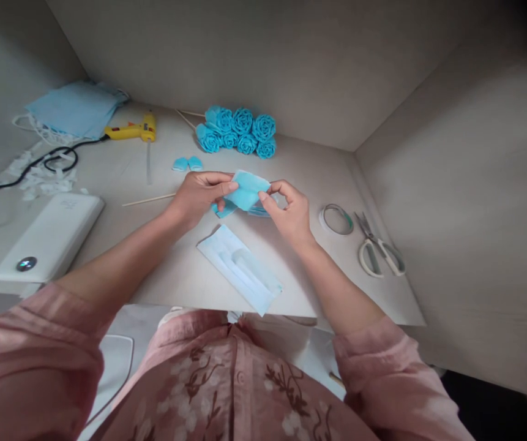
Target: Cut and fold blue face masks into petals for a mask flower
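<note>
Between my hands is a small blue fabric piece, held up over the table and gripped at both sides. My left hand pinches its left edge between thumb and fingers. The right edge is pinched by my right hand. More blue pieces lie beneath, partly covered by the held one. Nearer to me a pale blue face mask sheet lies flat at a slant. Two small blue petals rest beyond my left hand, and a thin wooden stick points out from under that hand.
Blue fabric roses on sticks lie at the back wall. A yellow glue gun, stacked masks, white scraps and a white power bank are on the left. Tape roll and scissors lie right.
</note>
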`<state>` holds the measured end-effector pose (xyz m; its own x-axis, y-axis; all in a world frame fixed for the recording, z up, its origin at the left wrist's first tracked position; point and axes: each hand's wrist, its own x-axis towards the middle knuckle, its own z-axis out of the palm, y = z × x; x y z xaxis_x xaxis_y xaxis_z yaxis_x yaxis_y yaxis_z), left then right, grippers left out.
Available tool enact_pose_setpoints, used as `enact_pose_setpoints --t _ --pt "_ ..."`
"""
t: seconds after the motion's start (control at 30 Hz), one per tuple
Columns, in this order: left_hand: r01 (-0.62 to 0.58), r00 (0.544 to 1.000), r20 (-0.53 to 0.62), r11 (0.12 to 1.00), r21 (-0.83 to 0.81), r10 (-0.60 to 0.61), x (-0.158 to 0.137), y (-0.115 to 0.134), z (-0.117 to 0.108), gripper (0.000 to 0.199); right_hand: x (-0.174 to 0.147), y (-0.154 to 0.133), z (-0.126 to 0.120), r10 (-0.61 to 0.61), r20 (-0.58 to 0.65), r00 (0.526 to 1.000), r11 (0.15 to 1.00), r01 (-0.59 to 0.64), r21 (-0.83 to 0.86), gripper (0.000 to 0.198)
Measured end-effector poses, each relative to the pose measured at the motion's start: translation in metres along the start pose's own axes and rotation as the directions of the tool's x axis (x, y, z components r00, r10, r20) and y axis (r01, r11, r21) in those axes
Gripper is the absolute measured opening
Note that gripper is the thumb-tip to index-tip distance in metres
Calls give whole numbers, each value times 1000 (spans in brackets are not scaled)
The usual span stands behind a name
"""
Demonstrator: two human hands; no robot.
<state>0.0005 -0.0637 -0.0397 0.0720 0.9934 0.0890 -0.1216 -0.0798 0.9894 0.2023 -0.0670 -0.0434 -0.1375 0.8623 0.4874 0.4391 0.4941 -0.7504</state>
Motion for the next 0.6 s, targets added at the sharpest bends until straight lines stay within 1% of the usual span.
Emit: enact_pose_setpoints --t 0.17,0.23,0.3,0.33,0.4,0.47,0.53,0.6 --pt "65 998 15 986 -153 -63 -1 1 4 35 -2 1 0 -23 -11 1000 999 23 -26 18" --pt "73 997 26 986 -151 -69 -2 2 5 34 -1 2 0 -17 -1 1000 1000 17 -22 17" --pt "45 998 40 996 -75 -42 -4 2 5 30 -1 2 -1 -9 33 999 1000 8 22 18" --pt "18 999 45 1000 -16 -18 -5 3 5 28 -1 2 -1 -10 61 998 998 7 60 23" --pt "-60 997 52 991 120 54 -8 3 6 24 -2 0 -3 -33 123 992 990 15 140 42" --pt "-167 986 71 955 245 154 -11 3 8 19 -3 -2 -4 -66 178 982 983 33 183 55" --pt "-271 963 103 899 343 251 -13 3 11 17 -4 -5 -5 -87 209 974 982 50 180 59" --pt "-338 941 130 850 404 312 -14 3 12 16 -5 -7 -5 -87 191 978 989 61 137 52"
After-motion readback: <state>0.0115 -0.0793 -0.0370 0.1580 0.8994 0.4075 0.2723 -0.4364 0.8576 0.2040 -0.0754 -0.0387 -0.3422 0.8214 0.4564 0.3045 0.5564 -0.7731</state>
